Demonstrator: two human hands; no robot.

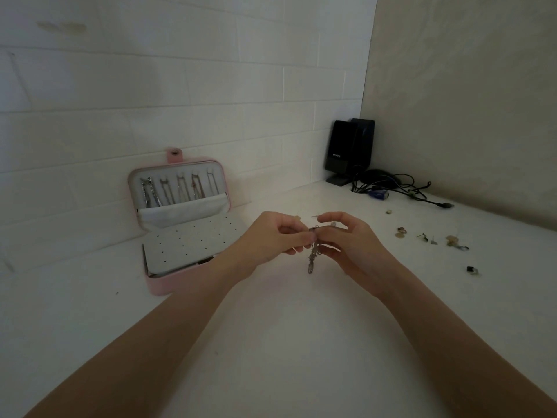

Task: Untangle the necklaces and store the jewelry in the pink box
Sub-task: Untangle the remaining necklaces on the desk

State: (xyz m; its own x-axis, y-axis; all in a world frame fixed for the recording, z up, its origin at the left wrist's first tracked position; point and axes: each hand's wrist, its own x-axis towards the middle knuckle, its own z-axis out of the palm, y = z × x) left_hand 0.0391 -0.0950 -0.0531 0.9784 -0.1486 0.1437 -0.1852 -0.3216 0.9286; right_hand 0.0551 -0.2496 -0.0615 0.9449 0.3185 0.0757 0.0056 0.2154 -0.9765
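Pinching tangled necklaces (313, 248) w/ left hand (272, 236) & right hand (349, 245); knot unclear.

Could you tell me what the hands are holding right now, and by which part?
Both the left hand and the right hand pinch a thin silver chain necklace at its top end; the rest dangles above the white table.

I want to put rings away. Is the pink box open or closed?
Open: the box lid leans against the wall, showing hung chains inside.
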